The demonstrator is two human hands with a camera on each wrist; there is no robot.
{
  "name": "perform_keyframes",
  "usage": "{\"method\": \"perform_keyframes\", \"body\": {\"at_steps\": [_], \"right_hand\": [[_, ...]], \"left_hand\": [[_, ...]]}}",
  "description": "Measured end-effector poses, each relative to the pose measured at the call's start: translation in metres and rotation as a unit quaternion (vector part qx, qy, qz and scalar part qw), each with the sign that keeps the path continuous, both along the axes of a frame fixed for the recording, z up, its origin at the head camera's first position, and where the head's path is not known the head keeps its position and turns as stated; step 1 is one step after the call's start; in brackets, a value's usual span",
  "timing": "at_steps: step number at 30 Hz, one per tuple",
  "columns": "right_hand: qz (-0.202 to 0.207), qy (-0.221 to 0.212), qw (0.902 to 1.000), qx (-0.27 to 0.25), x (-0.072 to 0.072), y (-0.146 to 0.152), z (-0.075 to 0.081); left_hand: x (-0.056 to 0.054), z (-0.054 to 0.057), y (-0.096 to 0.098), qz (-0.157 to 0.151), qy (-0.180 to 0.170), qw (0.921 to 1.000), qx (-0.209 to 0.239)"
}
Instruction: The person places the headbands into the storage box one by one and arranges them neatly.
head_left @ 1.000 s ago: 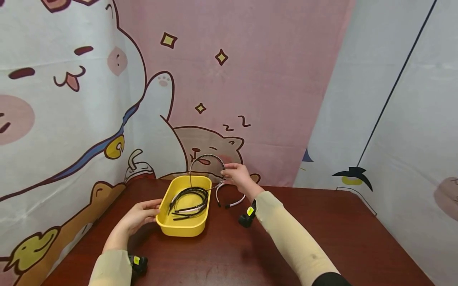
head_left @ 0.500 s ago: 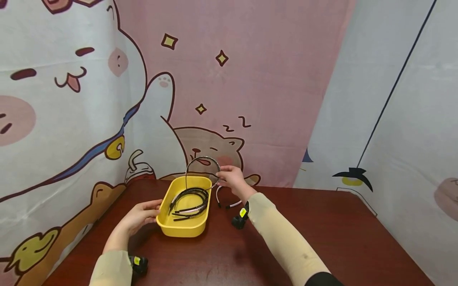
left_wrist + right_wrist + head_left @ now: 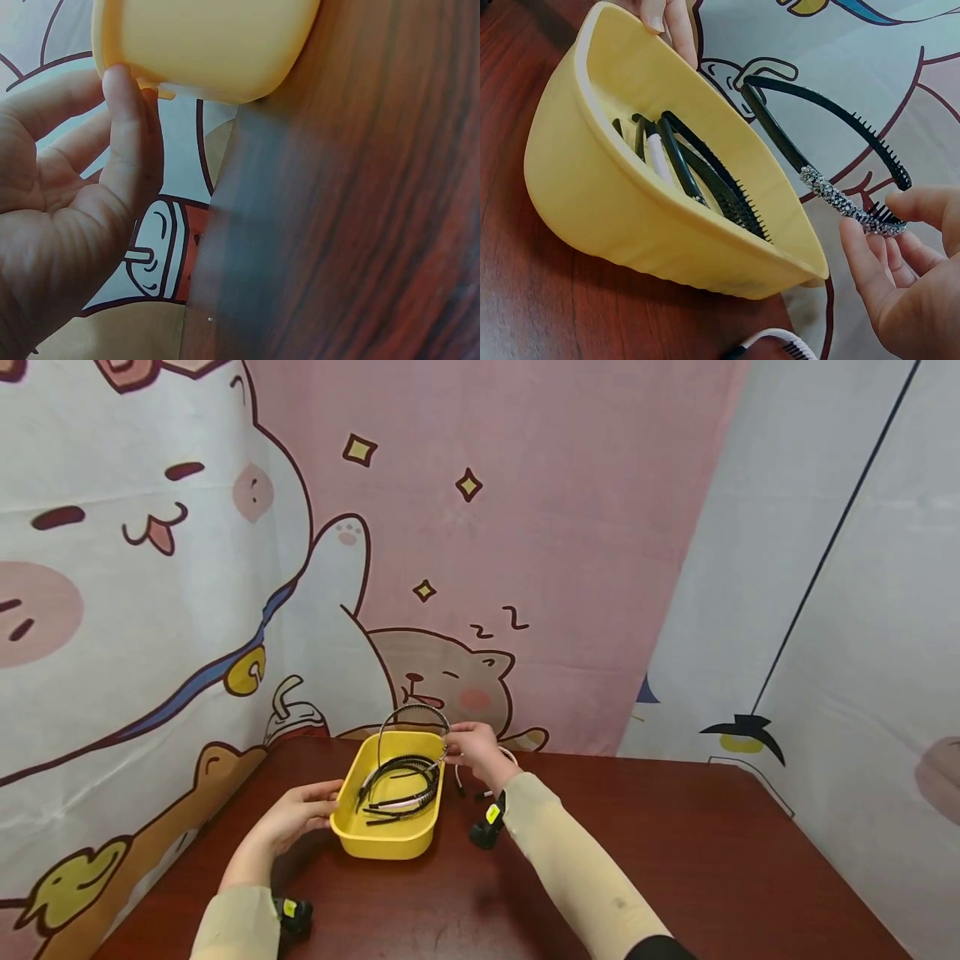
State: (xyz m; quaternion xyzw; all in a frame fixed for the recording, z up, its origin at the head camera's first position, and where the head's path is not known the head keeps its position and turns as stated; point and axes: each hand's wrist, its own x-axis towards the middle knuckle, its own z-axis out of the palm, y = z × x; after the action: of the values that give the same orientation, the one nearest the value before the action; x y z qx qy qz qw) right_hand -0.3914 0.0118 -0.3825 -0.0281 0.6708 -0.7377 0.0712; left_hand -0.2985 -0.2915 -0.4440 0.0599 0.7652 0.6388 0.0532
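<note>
My right hand pinches a black toothed headband between thumb and fingers. Sparkling stones cover part of its band. The headband stands upright over the right rim of a yellow plastic basin, its tips hanging above the inside. Several headbands, mostly black and one partly white, lie in a heap in the basin. At the basin's left side, my left hand holds the rim with its fingertips. A white headband rests on the table right of the basin, partly hidden behind the right hand in the head view.
The dark red-brown wooden table reaches back to a cartoon-printed cloth that hangs behind it and at both sides. A small black wrist camera hangs under the right wrist, near the tabletop.
My right hand has moved left and slightly down with the headband, bringing it further over the basin. The left hand and the basin have stayed in place.
</note>
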Motion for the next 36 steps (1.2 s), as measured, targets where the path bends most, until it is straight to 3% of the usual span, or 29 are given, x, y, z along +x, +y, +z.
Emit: {"method": "perform_keyframes", "body": {"at_steps": [30,36], "right_hand": [[-0.023,0.01,0.9971,0.071,0.002,-0.028,-0.025],[-0.018,0.022,0.994,0.106,0.003,-0.032,-0.025]], "left_hand": [[-0.001,0.003,0.003,0.009,0.0,1.0,-0.005],[-0.001,0.002,0.002,0.019,-0.004,0.9998,-0.004]]}}
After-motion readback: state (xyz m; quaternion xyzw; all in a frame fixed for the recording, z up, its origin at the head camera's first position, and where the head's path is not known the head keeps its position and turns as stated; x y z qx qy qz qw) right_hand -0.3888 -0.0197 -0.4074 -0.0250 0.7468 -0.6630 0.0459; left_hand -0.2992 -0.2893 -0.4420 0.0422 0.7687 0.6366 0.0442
